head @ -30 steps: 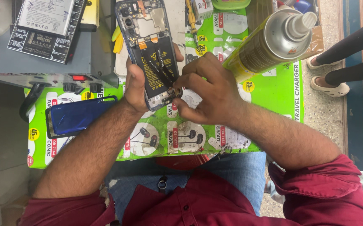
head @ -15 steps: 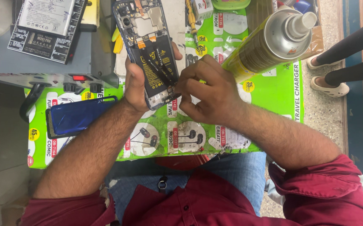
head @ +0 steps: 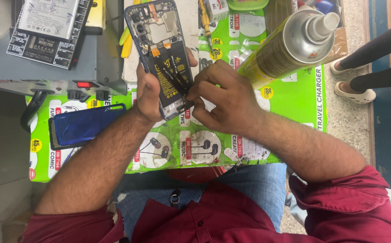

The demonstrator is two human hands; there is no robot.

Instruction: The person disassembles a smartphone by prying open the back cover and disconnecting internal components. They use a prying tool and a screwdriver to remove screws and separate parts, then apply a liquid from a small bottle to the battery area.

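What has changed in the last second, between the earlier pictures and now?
Very little. The right hand has shifted its fingertips slightly at the lower end of the opened phone, where it keeps working. The left hand still holds the phone from the side, back open and facing up. Nothing was picked up or let go. The blue back cover and the spray can lie as before.

Left hand point(head: 148, 96) cupped, palm turned inward, thumb up along one side, fingers wrapped round the other. Right hand point(head: 225, 101) knuckles up, fingertips point(head: 194, 100) pinched together just beside left palm. Both forearms bare, angled in from the lower corners, sleeves pushed up to the elbows.
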